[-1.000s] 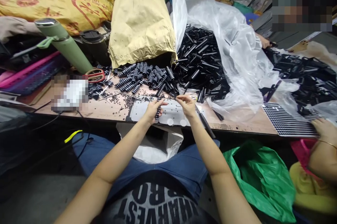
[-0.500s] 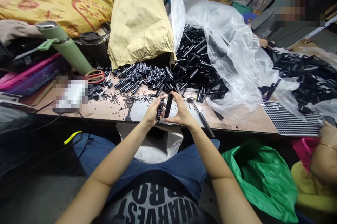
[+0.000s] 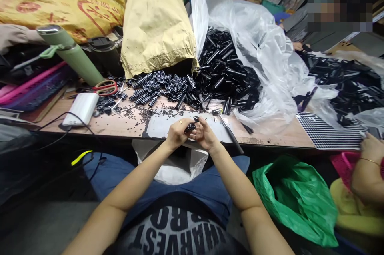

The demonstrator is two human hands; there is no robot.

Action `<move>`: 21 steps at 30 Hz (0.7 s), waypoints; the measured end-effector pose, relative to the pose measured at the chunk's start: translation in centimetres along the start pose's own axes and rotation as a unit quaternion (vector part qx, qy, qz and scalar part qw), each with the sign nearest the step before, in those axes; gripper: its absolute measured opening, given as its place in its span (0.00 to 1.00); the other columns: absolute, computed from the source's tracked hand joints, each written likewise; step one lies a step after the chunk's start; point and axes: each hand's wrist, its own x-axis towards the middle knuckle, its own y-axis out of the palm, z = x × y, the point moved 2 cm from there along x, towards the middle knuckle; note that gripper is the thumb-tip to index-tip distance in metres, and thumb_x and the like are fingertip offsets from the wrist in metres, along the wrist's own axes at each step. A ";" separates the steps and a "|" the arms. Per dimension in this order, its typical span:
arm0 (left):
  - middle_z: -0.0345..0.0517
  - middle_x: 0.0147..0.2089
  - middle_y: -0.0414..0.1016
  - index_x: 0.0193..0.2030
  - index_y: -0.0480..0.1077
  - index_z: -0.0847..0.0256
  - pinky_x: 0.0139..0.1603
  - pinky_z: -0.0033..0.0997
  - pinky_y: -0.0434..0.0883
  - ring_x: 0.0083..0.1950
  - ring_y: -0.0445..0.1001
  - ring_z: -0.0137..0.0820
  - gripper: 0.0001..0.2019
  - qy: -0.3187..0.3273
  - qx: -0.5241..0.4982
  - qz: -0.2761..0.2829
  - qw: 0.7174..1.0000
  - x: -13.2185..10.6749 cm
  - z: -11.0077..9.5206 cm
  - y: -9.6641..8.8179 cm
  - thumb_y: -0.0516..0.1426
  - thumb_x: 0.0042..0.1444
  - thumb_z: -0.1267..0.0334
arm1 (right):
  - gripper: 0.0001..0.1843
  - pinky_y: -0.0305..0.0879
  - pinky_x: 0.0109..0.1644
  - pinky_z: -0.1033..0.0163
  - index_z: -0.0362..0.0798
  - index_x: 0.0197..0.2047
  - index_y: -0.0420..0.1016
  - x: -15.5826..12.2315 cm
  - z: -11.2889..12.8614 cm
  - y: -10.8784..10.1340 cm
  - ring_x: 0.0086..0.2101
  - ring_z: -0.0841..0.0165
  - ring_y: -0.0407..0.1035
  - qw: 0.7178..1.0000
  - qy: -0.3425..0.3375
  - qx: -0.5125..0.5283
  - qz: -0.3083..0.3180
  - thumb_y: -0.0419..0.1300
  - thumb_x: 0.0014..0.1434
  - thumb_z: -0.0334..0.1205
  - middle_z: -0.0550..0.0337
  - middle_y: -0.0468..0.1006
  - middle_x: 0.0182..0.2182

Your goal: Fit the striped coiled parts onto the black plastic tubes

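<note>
My left hand [image 3: 177, 133] and my right hand [image 3: 205, 134] meet at the near edge of the table [image 3: 120, 127], fingers closed around small black parts. The left hand holds a black ribbed roll; the right hand grips a black tube [image 3: 191, 127] pressed against it. Both hands hover over a white perforated sheet [image 3: 162, 125]. Just beyond lies a row of ribbed black rolls [image 3: 159, 85] and a heap of black tubes [image 3: 225, 71] spilling from clear plastic.
A tan paper sack [image 3: 156, 27], a green flask [image 3: 70, 53], red-handled scissors [image 3: 105, 86] and a white power bank [image 3: 81, 109] stand at left. A screwdriver [image 3: 229, 131] lies right of my hands. A co-worker's hand [image 3: 370, 149] rests at the right edge. A green bag [image 3: 297, 199] hangs below.
My right hand picked a black tube from the heap, brought it beside the ribbed roll, and both hands have now drawn together and lower toward the table edge.
</note>
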 end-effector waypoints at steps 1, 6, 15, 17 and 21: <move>0.51 0.43 0.76 0.49 0.71 0.60 0.42 0.31 0.72 0.41 0.75 0.34 0.16 -0.057 -0.060 -0.012 0.997 0.2 -0.2 -0.1 0.58 0.56 0.56 | 0.38 0.71 0.49 0.53 0.48 0.48 0.69 -0.1 0.5 -0.3 0.45 0.59 0.71 0.997 -0.059 -0.040 -0.035 0.63 0.43 0.69 0.50 0.74 0.45; 0.38 0.27 0.68 0.52 0.70 0.60 0.17 0.20 0.59 0.19 0.62 0.22 0.22 -0.314 -0.371 -0.036 0.873 0.9 -0.7 0.1 0.56 0.57 0.47 | 0.57 0.60 0.63 0.45 0.49 0.66 0.51 -2.4 3.2 0.4 0.62 0.52 0.54 0.830 -0.362 -0.423 -0.039 0.73 0.38 0.53 0.44 0.58 0.62; 0.40 0.25 0.71 0.48 0.71 0.65 0.19 0.23 0.66 0.18 0.67 0.24 0.24 -0.337 -0.430 -0.051 0.836 0.8 -1.1 1.3 0.62 0.52 0.48 | 0.64 0.51 0.67 0.42 0.50 0.72 0.34 -3.1 2.6 2.0 0.65 0.50 0.47 0.705 -0.380 -0.597 0.048 0.72 0.43 0.45 0.42 0.51 0.65; 0.39 0.24 0.70 0.49 0.71 0.65 0.18 0.23 0.66 0.17 0.67 0.24 0.25 -0.347 -0.435 -0.041 0.830 0.7 -1.3 1.3 0.62 0.51 0.48 | 0.65 0.51 0.68 0.43 0.49 0.72 0.33 -2.8 2.4 1.7 0.65 0.50 0.46 0.706 -0.374 -0.597 0.067 0.73 0.43 0.46 0.41 0.49 0.66; 0.38 0.23 0.68 0.49 0.71 0.64 0.17 0.24 0.66 0.17 0.68 0.26 0.25 -0.407 -0.432 -0.017 0.805 0.9 -1.5 1.3 0.62 0.51 0.48 | 0.64 0.50 0.68 0.45 0.48 0.72 0.34 -2.5 2.0 1.1 0.66 0.52 0.46 0.729 -0.360 -0.577 0.071 0.73 0.43 0.42 0.40 0.51 0.65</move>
